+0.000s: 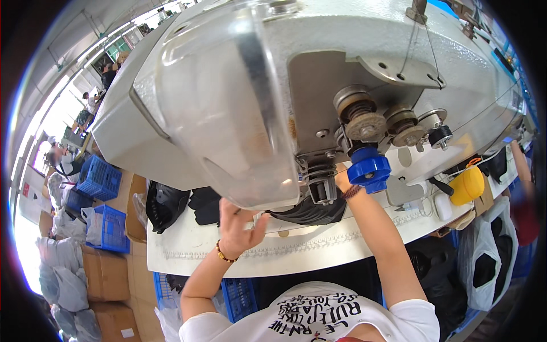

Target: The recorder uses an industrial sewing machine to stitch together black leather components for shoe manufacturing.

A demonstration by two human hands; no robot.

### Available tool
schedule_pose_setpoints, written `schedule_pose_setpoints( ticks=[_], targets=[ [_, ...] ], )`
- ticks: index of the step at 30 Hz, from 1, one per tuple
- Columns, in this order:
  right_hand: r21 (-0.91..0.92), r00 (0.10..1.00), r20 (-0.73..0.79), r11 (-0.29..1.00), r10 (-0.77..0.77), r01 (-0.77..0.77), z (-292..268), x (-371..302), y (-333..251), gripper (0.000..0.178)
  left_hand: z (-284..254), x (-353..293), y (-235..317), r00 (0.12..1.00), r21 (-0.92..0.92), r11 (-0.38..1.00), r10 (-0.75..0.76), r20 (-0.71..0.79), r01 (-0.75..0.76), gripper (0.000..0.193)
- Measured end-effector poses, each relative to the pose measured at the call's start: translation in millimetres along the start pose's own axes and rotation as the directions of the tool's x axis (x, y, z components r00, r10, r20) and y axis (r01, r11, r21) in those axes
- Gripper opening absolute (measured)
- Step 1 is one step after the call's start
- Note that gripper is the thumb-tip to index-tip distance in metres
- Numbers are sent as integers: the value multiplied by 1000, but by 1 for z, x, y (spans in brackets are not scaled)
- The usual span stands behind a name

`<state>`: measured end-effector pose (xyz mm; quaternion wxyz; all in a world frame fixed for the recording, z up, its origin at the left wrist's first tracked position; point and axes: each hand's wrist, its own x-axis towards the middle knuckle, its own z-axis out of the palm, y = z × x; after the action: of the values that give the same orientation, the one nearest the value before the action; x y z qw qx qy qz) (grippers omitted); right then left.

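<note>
A large grey sewing machine (pixel 148 108) fills the upper middle of the view, with a clear cover over its front end. Below its head, on the white table, lies a black moulded piece (pixel 310 213). My left hand (pixel 236 229) is raised at the left of this piece, thumb and fingers apart, with some fingertips behind the cover's lower edge. I see nothing held in it. My right hand (pixel 342 178) reaches in behind the blue knob (pixel 368 169), by the right end of the black piece. Its fingers are hidden by the machine.
More black pieces (pixel 165 205) lie on the table at the left. On the right stand a yellow container (pixel 467 185) and a white bottle (pixel 442 206). Blue crates (pixel 108 228) and cardboard boxes (pixel 105 273) stand on the floor at left. Another person's arm (pixel 521 162) shows at far right.
</note>
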<state>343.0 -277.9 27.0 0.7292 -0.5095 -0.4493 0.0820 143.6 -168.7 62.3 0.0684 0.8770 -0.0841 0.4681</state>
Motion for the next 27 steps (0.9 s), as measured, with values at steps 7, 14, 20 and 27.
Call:
schedule_pose_setpoints(
  ticks=[7, 14, 20, 27],
  targets=[
    [-337, 965, 6, 908, -262, 249, 29, -31, -47, 26, 28, -90, -172, 825, -75, 926, -290, 485, 370, 46],
    [-771, 817, 569, 407, 95, 490, 12, -44, -98, 38, -14, 35, -13, 947, 125, 987, 59, 316, -103, 16],
    [-679, 953, 279, 726, 118, 109, 0, -30, -92, 15, -3, 28, 15, 976, -35, 998, -48, 211, 57, 43],
    [-620, 910, 406, 705, -89, 345, -9, -25, -90, 26, 1, 30, 19, 984, -36, 999, -23, 174, 30, 23]
  ],
)
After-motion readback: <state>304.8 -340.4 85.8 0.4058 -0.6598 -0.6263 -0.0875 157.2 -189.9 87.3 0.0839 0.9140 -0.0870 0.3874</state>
